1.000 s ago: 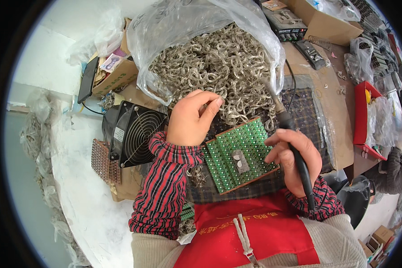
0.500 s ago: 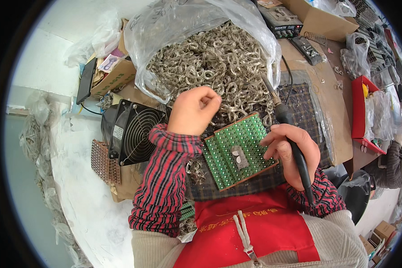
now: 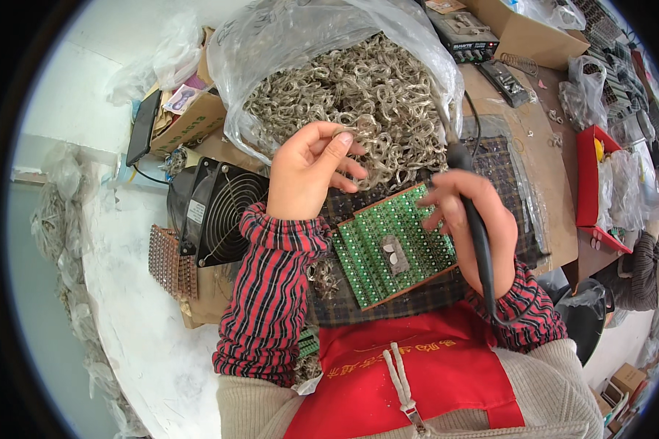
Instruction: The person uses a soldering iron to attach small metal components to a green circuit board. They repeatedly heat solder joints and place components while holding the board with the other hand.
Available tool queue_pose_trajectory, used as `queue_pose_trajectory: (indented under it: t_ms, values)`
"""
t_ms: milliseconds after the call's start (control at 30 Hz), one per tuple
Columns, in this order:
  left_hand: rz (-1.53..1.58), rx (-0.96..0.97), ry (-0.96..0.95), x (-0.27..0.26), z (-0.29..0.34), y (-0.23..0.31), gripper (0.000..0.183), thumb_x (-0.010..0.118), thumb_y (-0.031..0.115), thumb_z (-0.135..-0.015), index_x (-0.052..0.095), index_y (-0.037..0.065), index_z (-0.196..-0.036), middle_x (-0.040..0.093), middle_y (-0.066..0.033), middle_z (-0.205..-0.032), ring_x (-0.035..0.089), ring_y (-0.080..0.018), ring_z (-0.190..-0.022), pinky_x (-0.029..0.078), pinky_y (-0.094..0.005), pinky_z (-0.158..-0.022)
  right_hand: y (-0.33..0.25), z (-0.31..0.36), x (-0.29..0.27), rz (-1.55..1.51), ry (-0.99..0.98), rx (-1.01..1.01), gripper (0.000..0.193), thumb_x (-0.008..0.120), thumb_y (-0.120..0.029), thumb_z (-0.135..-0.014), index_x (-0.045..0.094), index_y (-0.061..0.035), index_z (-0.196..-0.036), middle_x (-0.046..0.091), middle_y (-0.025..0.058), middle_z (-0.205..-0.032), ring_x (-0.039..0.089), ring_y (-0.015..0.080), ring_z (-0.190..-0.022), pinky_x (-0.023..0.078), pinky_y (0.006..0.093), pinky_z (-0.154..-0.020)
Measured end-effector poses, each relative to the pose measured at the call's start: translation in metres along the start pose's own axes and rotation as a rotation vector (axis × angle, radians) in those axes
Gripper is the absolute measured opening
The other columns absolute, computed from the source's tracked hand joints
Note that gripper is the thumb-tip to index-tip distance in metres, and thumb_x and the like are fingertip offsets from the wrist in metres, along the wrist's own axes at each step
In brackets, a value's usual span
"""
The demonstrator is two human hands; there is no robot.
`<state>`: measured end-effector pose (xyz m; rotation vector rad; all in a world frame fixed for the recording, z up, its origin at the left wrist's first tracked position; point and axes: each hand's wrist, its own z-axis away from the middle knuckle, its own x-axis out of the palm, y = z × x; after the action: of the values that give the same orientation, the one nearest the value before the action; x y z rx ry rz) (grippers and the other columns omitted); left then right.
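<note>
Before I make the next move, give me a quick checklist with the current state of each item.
1. Soldering iron gripped in the right hand: ok.
2. Iron apart from the left hand: ok, a gap shows between them.
3. Iron tip off the clear plastic bag: cannot tell, they overlap in this view.
4. Wire coil secured in the left hand: cannot tell, wire shows at the fingertips with the coil pile behind.
5. Green circuit board bare on top: not ok, a small grey piece lies on it.
</note>
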<state>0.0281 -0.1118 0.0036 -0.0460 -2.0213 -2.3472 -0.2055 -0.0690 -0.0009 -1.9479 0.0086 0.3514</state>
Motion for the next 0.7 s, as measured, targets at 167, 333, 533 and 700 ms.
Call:
queue_pose_trajectory:
  t_ms: [167, 333, 533, 700]
  values:
    - [0.045, 0.057, -0.074, 0.020, 0.016, 0.002, 0.019, 0.067, 0.014, -0.100, 0.065, 0.001, -0.114, 0.072, -0.0088, -0.105, 0.071, -0.0150, -0.087, 0.059, -0.0249, -0.066, 0.009, -0.023, 0.026, 0.021, 0.133, -0.006, 0.050, 0.077, 0.001, -0.087, 0.051, -0.0042, -0.129, 0.070, 0.0109, -0.111, 0.071, 0.0149, -0.084, 0.056, 0.0280, -0.071]
    - [0.130, 0.080, 0.075, 0.015, 0.023, 0.005, 0.012, 0.062, 0.011, -0.102, 0.063, -0.001, -0.105, 0.067, -0.0068, -0.096, 0.066, -0.0127, -0.081, 0.054, -0.0251, -0.062, 0.014, -0.034, 0.029, 0.097, 0.169, -0.038, 0.043, 0.076, 0.005, -0.087, 0.056, -0.0036, -0.123, 0.070, 0.0072, -0.100, 0.068, 0.0120, -0.082, 0.055, 0.0264, -0.072]
    - [0.339, 0.012, -0.075, 0.008, 0.036, -0.001, 0.012, 0.057, 0.012, -0.105, 0.056, 0.000, -0.101, 0.068, -0.0126, -0.100, 0.066, -0.0142, -0.077, 0.053, -0.0258, -0.062, 0.011, -0.033, 0.021, 0.388, 0.084, -0.229, 0.055, 0.088, -0.006, -0.076, 0.058, -0.0053, -0.122, 0.067, 0.0070, -0.098, 0.064, 0.0172, -0.085, 0.052, 0.0306, -0.073]
    - [0.219, 0.095, -0.063, 0.029, 0.051, -0.011, 0.013, 0.061, 0.011, -0.104, 0.060, -0.001, -0.108, 0.068, -0.0069, -0.100, 0.063, -0.0104, -0.080, 0.052, -0.0245, -0.066, 0.002, -0.020, 0.032, 0.109, 0.118, -0.188, 0.046, 0.085, -0.001, -0.080, 0.057, -0.0032, -0.116, 0.067, 0.0067, -0.097, 0.066, 0.0145, -0.085, 0.055, 0.0293, -0.075]
